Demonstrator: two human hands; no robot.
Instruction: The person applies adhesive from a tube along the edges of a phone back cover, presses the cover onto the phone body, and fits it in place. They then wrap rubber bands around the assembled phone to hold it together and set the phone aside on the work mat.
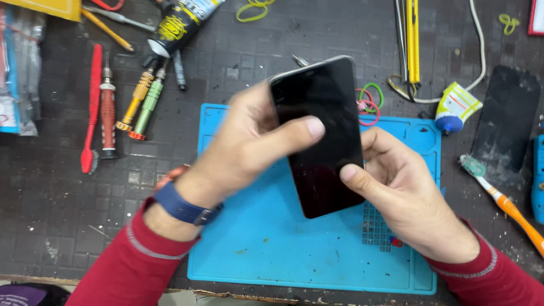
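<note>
A black smartphone [323,122] with a dark screen is held above a blue work mat [272,243], tilted with its top end away from me. My left hand [249,144] grips its left edge, thumb pressed across the glass. My right hand [396,181] holds the lower right edge, thumb on the screen near the bottom. Both arms wear red sleeves, and a blue watch strap [184,207] sits on the left wrist.
Several small screwdrivers [144,99] and a red brush [93,107] lie at the left. A glue tube [178,22] is at the top, a small bottle [456,107] and a black panel [507,122] at the right, an orange toothbrush [504,204] below, rubber bands [371,102] behind the phone.
</note>
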